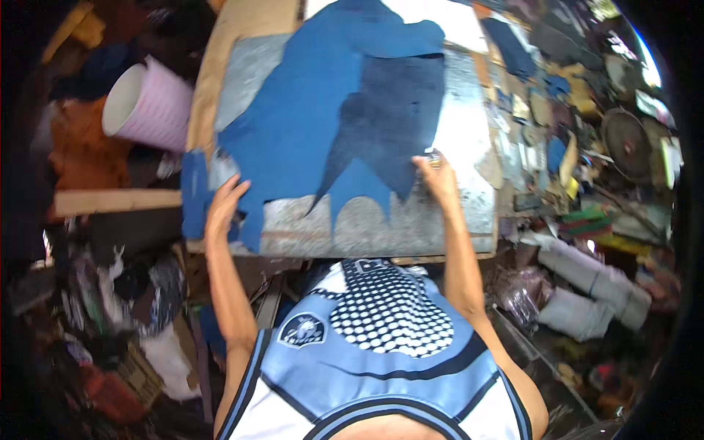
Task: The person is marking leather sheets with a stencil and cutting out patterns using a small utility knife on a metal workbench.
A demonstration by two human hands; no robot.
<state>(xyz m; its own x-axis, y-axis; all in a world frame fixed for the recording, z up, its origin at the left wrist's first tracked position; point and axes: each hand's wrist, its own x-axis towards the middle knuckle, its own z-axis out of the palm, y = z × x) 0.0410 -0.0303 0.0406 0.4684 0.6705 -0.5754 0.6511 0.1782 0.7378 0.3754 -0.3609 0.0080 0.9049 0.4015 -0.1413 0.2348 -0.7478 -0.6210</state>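
Observation:
A large blue sheet (304,110), which looks like leather with a ragged cut outline, lies over a worn grey metal board (297,224). On its right part is a darker blue piece (389,110) with pointed lower ends; whether it is a fold or a separate piece I cannot tell. My left hand (222,210) rests by the sheet's lower left corner, fingers stretched and slightly apart. At the sheet's right edge, my right hand (438,180) has its fingers closed around a small, shiny dark object, too blurred to name.
A pink roll with a white inside (150,106) stands left of the board. A wooden plank (117,202) juts out below it. To the right are many scraps (543,110), a round dark disc (625,143) and wrapped rolls (587,275). Bags and cardboard (139,378) lie lower left.

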